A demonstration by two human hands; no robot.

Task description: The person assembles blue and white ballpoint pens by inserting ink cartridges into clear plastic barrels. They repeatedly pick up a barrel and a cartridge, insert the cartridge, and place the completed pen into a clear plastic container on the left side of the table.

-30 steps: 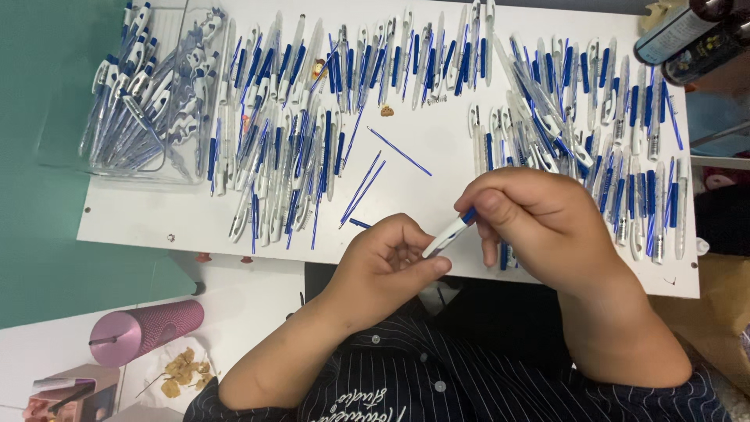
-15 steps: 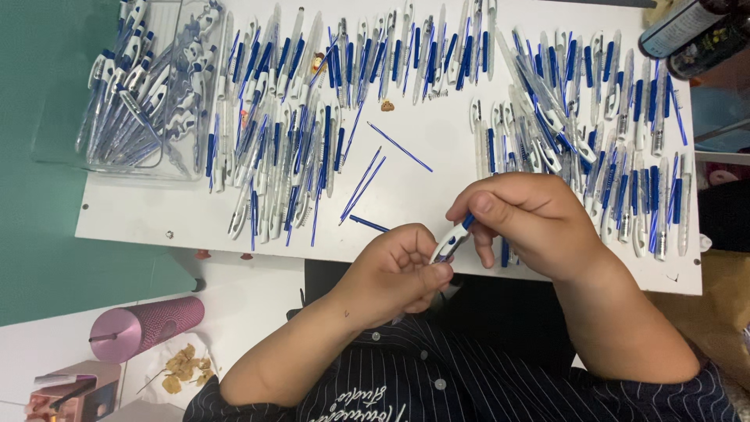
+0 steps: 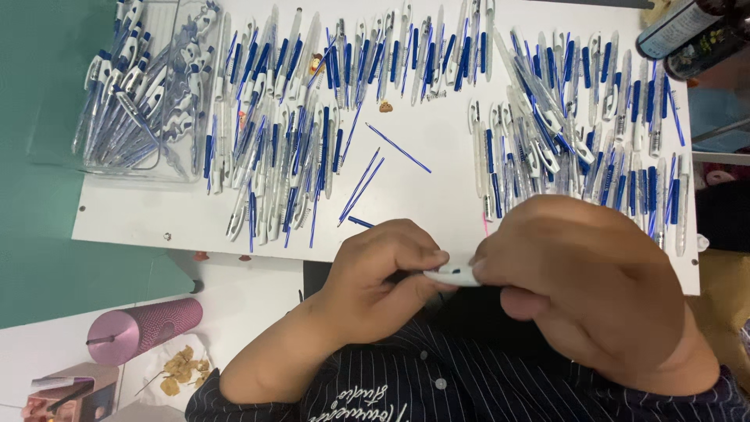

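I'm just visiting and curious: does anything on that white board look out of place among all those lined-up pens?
Yes. A few thin blue refills lie loose and slanted on the bare middle of the white board, while the pens on either side are packed into rough rows.

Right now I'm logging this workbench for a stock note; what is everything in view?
pen: one, white, pinched between both hands.
pens: too many to count, white and blue, rows across the board.
refills: several loose, blue, mid-board.
board: one, white, under the pens.
tray: one, clear, top left, full of pens.
tumbler: one, pink, lying bottom left.
bottles: two, dark, top right corner.
left hand: on the pen's left end.
right hand: on its right end.
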